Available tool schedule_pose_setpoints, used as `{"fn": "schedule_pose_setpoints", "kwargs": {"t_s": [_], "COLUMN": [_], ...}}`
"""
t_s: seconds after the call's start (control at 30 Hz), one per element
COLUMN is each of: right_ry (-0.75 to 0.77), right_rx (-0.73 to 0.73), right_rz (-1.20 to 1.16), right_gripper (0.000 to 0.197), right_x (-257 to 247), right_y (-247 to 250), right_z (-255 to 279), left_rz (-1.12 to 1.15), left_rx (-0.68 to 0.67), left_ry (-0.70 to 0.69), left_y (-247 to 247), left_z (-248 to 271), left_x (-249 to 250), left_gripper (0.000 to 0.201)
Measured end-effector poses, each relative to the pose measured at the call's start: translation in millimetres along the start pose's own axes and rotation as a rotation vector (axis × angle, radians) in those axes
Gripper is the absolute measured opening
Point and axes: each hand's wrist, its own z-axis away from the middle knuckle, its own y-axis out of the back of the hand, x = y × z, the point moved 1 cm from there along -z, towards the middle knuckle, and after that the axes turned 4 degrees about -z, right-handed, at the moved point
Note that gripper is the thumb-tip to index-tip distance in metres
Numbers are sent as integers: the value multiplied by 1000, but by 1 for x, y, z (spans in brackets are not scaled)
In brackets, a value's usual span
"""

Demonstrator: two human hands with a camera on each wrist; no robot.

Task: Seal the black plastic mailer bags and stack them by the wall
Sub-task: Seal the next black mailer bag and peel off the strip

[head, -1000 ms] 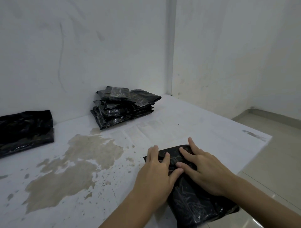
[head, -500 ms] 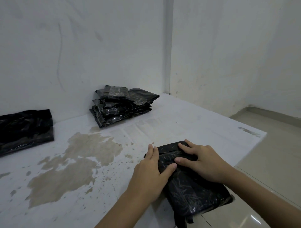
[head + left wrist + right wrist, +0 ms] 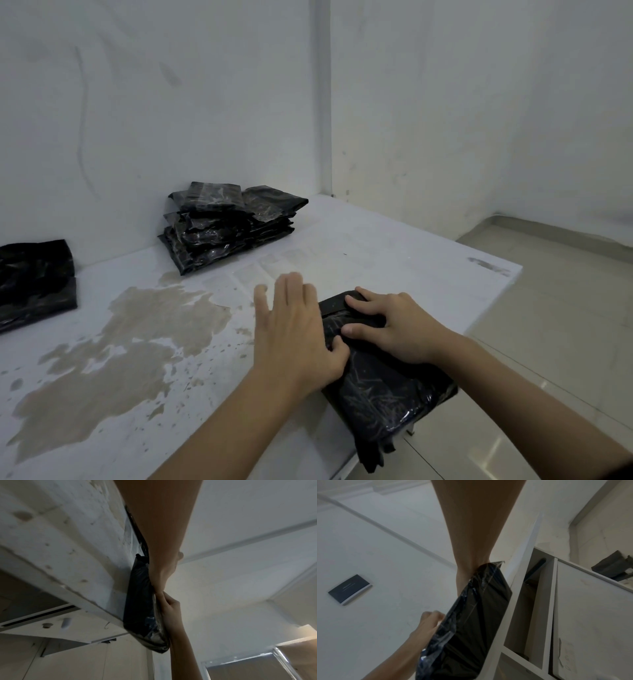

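A black mailer bag (image 3: 387, 387) lies at the near right edge of the white table (image 3: 376, 250), its near end hanging over the edge. My right hand (image 3: 387, 318) presses spread fingers on the bag's folded far end. My left hand (image 3: 291, 318) is beside the bag's left edge with straight fingers over the table; only its thumb touches the bag. A stack of sealed black bags (image 3: 226, 226) stands against the back wall. In the left wrist view the bag (image 3: 142, 608) lies under both hands. In the right wrist view the bag (image 3: 471, 622) shows from below.
More black bags (image 3: 34, 281) lie at the far left by the wall. A large brown stain (image 3: 130, 335) covers the table's left half. The table ends on the right above a tiled floor (image 3: 548, 342). Walls close the back and right.
My left hand has slid left off the bag and its fingers have straightened over the table. The right hand keeps pressing the folded end.
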Motion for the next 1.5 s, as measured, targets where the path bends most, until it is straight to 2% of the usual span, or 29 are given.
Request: {"fn": "schedule_pose_setpoints", "kwargs": {"t_s": [0.07,0.1,0.13,0.2,0.27,0.4,0.47,0.5,0.53,0.6,0.63,0.67,0.73,0.77,0.83,0.9,1.0,1.07,1.13,1.37,1.5], "right_ry": [53,85,99,69,38,42,-18,-80,-174,-447,-594,-734,-931,-938,-843,-778,-738,-774,-793,-771,-767], "right_rx": [33,49,56,67,125,188,257,400,618,1090,1245,1312,1239,1206,1231,1307,1311,1320,1328,1195,1058], "right_rz": [-22,-44,-70,-114,-195,-313,-517,-589,-595,-535,-543,-591,-769,-851,-894,-845,-787,-748,-706,-534,-119], "right_gripper": [51,49,49,53,54,39,25,18,14,19,26,33,44,38,17,23,26,47,55,36,16], "right_x": [1,2,4,9,13,13,24,35,48,81,95,108,126,129,135,141,139,138,144,146,145], "right_y": [-1,-2,-3,-5,-6,-7,-8,-8,-7,-3,0,1,2,4,5,5,2,1,1,2,7], "right_z": [0,-1,-1,-3,-3,0,-1,-1,0,6,11,14,15,14,7,1,-4,-3,-4,-3,-1], "left_rz": [81,140,223,352,368,318,306,306,301,288,287,290,303,303,307,309,308,307,313,319,322], "left_rx": [-79,-143,-211,-305,-306,-319,-341,-349,-350,-344,-337,-332,-336,-340,-340,-344,-347,-348,-352,-344,-342], "left_ry": [-229,-311,-349,-344,-330,-348,-355,-358,-363,-364,-361,-358,-359,-362,-365,-366,-366,-360,-354,-352,-348], "left_y": [-4,-3,-7,-13,-18,-26,-26,-25,-25,-26,-27,-27,-28,-29,-30,-30,-30,-30,-30,-29,-30], "left_z": [-9,-12,-13,-13,-11,-13,-14,-15,-15,-15,-14,-14,-13,-13,-14,-15,-15,-15,-15,-14,-14], "left_x": [1,1,-1,-4,-6,-6,-6,-6,-6,-6,-6,-6,-6,-6,-6,-7,-6,-6,-6,-5,-5], "left_gripper": [68,74,71,63,62,92,97,101,109,123,124,123,117,113,109,108,108,108,107,109,115]}}
